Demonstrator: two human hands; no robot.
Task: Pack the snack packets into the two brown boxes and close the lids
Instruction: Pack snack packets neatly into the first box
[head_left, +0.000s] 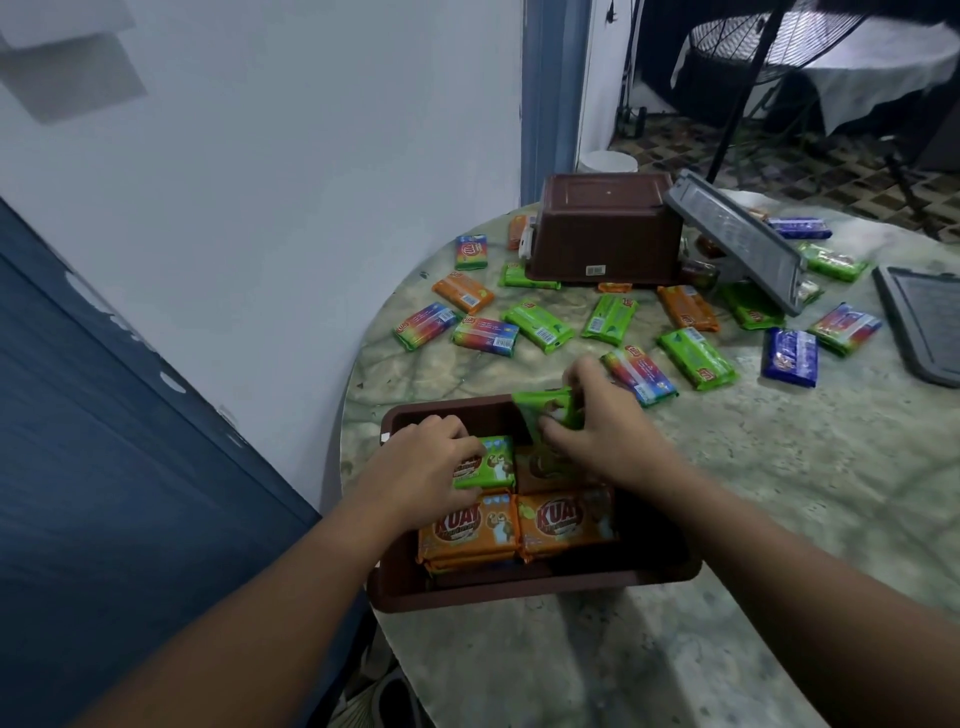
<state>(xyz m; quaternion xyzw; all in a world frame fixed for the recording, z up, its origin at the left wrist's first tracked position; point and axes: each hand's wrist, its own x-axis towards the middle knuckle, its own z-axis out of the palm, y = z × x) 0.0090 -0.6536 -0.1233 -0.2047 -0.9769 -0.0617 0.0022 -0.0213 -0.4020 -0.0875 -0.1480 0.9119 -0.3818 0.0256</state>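
Inside the brown box (410, 582), each hand (431, 467) grips a green packet (491, 462).

"KUAT" reads on two orange packets (566, 519).

We find the scene dim and evenly lit, with a cool, bluish cast on the white wall (311, 156). No direct light source shows. We note soft shadows only: a dark interior along the near wall of the open brown box (519, 592) and faint shade under the upturned box (602, 228). The marbled table (779, 493) carries a mild pale sheen, no hard glare. We observe wide-angle bending at the edges. The right hand (602, 431) is slightly blurred; the far room at top right is dark and lacks detail. Overall sharpness is soft, print on distant packets unreadable.
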